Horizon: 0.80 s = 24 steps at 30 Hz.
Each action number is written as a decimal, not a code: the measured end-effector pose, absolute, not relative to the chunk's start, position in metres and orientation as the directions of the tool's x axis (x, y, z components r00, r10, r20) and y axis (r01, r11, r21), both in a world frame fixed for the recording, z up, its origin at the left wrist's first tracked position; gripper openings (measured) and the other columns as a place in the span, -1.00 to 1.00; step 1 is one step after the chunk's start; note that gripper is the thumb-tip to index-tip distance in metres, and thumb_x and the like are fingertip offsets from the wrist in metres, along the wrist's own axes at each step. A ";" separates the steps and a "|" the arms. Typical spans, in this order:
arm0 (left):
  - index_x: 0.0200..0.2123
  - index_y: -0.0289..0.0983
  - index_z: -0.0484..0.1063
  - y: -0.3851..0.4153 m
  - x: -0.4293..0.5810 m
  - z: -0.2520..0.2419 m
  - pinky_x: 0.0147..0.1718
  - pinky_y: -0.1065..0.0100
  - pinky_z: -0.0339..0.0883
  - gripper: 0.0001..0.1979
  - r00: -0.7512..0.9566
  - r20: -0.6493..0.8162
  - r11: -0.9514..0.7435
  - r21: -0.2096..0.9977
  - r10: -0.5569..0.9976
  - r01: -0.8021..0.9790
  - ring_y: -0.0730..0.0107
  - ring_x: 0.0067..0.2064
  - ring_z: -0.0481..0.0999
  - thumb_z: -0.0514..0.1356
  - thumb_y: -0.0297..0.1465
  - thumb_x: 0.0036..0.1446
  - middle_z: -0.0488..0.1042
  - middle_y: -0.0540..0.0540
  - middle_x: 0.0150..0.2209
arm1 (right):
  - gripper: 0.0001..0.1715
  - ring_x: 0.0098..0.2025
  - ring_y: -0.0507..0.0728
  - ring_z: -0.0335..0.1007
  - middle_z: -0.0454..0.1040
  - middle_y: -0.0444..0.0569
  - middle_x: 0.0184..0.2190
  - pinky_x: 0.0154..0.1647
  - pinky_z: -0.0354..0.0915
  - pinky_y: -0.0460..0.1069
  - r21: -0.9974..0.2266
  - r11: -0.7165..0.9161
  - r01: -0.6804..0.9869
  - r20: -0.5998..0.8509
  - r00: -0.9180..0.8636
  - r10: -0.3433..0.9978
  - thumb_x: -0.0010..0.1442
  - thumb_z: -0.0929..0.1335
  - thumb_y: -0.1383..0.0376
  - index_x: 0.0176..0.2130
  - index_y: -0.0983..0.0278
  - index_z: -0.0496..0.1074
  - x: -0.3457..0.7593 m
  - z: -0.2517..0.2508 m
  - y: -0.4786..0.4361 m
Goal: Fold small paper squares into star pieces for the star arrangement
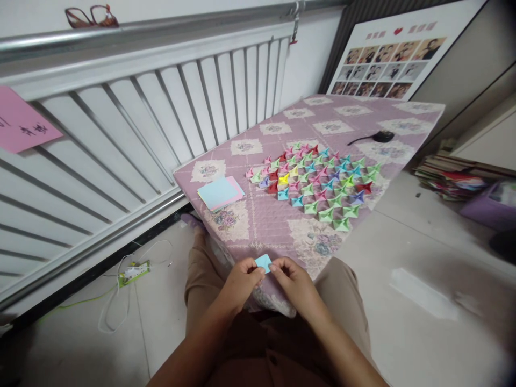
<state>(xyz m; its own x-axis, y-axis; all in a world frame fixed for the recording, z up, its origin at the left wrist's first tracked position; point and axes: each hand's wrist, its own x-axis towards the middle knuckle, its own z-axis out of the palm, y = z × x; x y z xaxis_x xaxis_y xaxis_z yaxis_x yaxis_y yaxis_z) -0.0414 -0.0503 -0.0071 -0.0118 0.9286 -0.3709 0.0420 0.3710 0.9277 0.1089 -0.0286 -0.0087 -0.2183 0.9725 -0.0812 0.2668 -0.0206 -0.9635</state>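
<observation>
A small folded light-blue piece of paper (263, 263) is held up over the near edge of the table. My left hand (244, 280) pinches its left side between thumb and fingers. On its right side, the thumb and fingertips of my right hand (291, 277) grip the paper too. Beyond the hands, many small folded paper figures (321, 195) in green, pink, red, blue, purple and yellow stand in slanting rows. A stack of square paper sheets (220, 193), light blue on top with pink below, lies at the table's left side.
A floral purple cloth covers the table (278, 231). A white radiator (201, 102) runs along its left, with glasses (92, 17) on the pipe above. A black object with a cord (382, 136) lies far right. A power strip (135, 272) sits on the floor.
</observation>
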 end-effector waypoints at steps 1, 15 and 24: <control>-0.42 -0.30 0.31 -0.050 -0.041 -0.008 -0.49 0.49 0.14 -0.90 -0.012 -0.368 0.368 0.929 0.930 0.031 0.56 -0.52 0.27 0.14 -0.37 0.01 0.31 0.08 -0.53 | -0.77 -0.40 0.06 0.27 0.36 -0.13 -0.46 -0.36 0.24 -0.05 -0.958 0.024 0.286 -0.036 -0.203 0.979 0.14 0.30 0.12 -0.37 0.23 0.36 0.110 -0.010 -0.029; -0.03 -0.29 0.37 -0.039 -0.035 -0.028 -0.46 0.44 0.28 -0.67 0.021 -0.312 0.300 0.929 0.950 0.215 0.49 -0.49 0.36 0.07 -0.45 0.11 0.45 -0.02 -0.40 | -0.78 -0.13 0.15 0.39 0.45 0.02 -0.21 -0.10 0.35 0.07 -0.674 0.556 0.485 0.354 -0.449 0.820 0.19 0.24 0.40 -0.20 0.20 0.41 0.125 -0.040 -0.017; -0.13 -0.23 0.53 -0.035 -0.045 -0.027 -0.06 0.27 0.27 -0.71 0.193 -0.037 -0.097 0.762 0.981 0.640 0.24 -0.12 0.44 0.07 -0.44 0.16 0.49 -0.16 -0.16 | -0.76 -0.16 0.17 0.39 0.48 0.02 -0.23 -0.10 0.31 0.11 -0.555 0.618 0.557 0.329 -0.535 0.778 0.16 0.25 0.44 -0.23 0.23 0.44 0.139 -0.046 -0.010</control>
